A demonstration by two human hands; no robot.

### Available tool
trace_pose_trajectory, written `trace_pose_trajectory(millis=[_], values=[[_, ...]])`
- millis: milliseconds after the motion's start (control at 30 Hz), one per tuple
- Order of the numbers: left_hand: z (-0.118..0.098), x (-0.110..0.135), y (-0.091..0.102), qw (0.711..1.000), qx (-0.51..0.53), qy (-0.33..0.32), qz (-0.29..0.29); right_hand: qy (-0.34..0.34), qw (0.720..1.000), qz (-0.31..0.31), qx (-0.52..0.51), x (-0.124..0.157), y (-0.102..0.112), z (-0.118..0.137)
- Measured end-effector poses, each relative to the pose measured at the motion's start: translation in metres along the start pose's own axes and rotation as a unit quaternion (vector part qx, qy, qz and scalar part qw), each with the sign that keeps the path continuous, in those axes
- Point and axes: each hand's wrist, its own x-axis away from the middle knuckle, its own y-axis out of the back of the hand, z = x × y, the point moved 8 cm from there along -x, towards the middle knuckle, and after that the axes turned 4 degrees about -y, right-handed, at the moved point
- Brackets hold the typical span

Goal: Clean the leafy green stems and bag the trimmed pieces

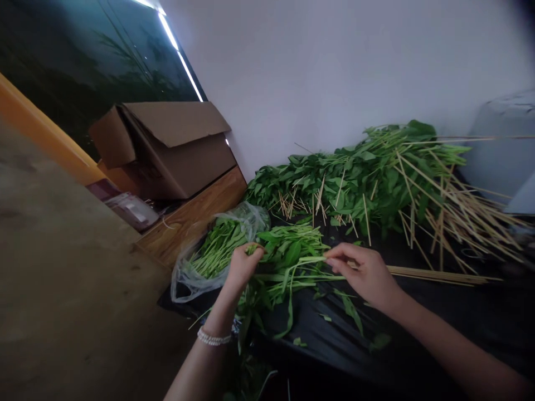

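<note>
My left hand point(241, 267), with a pearl bracelet on the wrist, is closed round the leafy tops of a small bunch of green stalks point(288, 262) lying on the black sheet point(418, 334). My right hand point(363, 273) pinches one pale green stem point(311, 259) of that bunch between thumb and fingers. Just left of my left hand lies a clear plastic bag point(217, 250) filled with trimmed green stalks.
A big heap of leafy greens with long straw-coloured stems point(376, 178) lies at the back against the white wall. Loose thin sticks point(438, 274) lie right of my right hand. An open cardboard box point(167, 150) stands on a wooden ledge at left.
</note>
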Motion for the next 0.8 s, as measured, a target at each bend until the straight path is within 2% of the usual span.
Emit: trace_pose_trajectory(millis=[67, 133, 300, 433, 533, 633, 700, 800], values=[[-0.007, 0.002, 0.004, 0.999, 0.022, -0.012, 0.027, -0.004, 0.999, 0.029, -0.02, 0.0, -0.006, -0.004], [-0.02, 0.008, -0.001, 0.997, 0.034, -0.025, 0.068, -0.005, 0.999, 0.046, -0.026, 0.0, -0.012, -0.006], [-0.066, 0.028, -0.038, 0.971, 0.022, -0.122, 0.205, -0.015, 0.998, 0.053, -0.015, 0.002, -0.016, -0.007], [-0.085, 0.041, -0.062, 0.937, -0.032, -0.205, 0.28, 0.001, 0.998, 0.059, 0.012, 0.003, -0.016, -0.001], [-0.086, 0.046, -0.071, 0.92, -0.074, -0.231, 0.307, 0.04, 0.997, 0.054, 0.032, 0.004, -0.016, 0.005], [-0.084, 0.05, -0.075, 0.909, -0.124, -0.24, 0.316, 0.107, 0.989, 0.045, 0.091, 0.009, -0.019, 0.012], [-0.084, 0.053, -0.076, 0.899, -0.169, -0.259, 0.31, 0.158, 0.971, 0.048, 0.174, 0.015, -0.025, 0.015], [-0.085, 0.058, -0.079, 0.872, -0.246, -0.295, 0.302, 0.208, 0.92, 0.073, 0.325, 0.024, -0.039, 0.013]])
